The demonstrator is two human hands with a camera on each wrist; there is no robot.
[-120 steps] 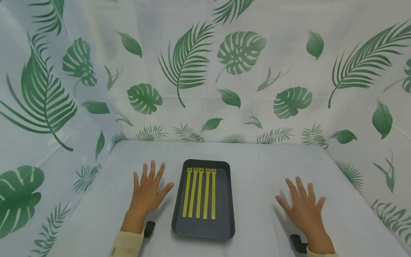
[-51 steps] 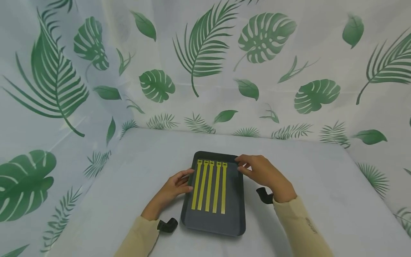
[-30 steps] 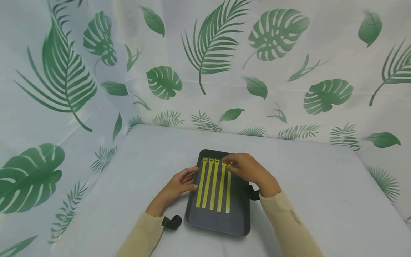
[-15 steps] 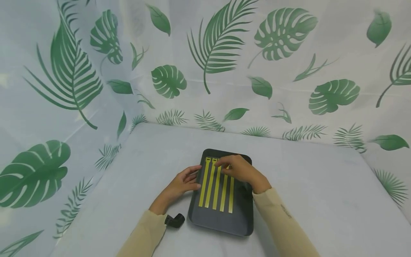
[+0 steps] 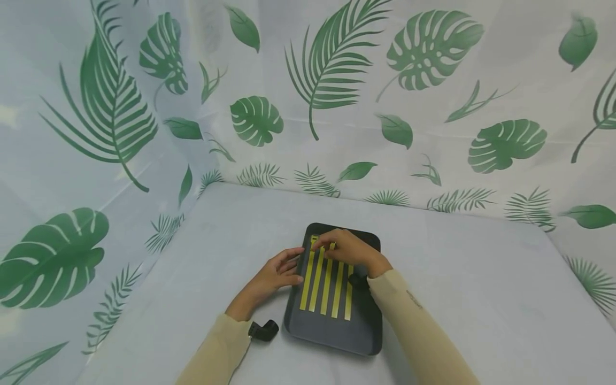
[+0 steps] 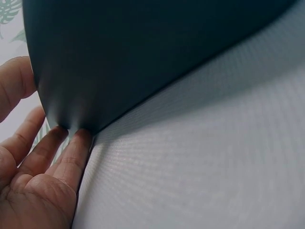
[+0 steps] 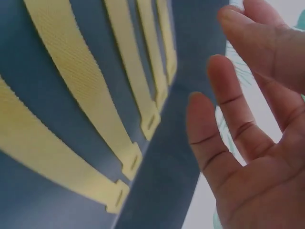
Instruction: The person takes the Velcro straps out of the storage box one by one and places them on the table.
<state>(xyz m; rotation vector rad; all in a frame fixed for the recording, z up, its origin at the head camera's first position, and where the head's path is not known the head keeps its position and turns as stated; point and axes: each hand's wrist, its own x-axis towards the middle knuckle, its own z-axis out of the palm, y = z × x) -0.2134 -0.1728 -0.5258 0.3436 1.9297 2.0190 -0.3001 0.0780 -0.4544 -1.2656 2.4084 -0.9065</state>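
Several yellow hook-and-loop cable ties (image 5: 325, 294) lie side by side, lengthwise, in a dark grey tray (image 5: 332, 337). Their slotted heads point to the tray's far end; in the right wrist view these ties (image 7: 81, 62) look woven. My left hand (image 5: 274, 275) touches the tray's left side. The left wrist view has the fingertips of that hand (image 6: 43, 176) against the tray's outer wall. Over the ties' heads hovers my right hand (image 5: 348, 248), hiding some of them. Nothing is held by this right hand (image 7: 257, 119), its fingers loosely bent and apart.
A white cloth (image 5: 236, 224) covers the table under the tray. Behind and at the sides hangs a white curtain (image 5: 298, 149) printed with green leaves. A black wrist device (image 5: 263, 330) sits at the left cuff, another black device (image 5: 357, 280) over the tray's right part.
Both hands came from beside the tray, fingers spread, to the tray. The left has stayed at its left side; the right has passed leftward from the right rim over the ties' heads.
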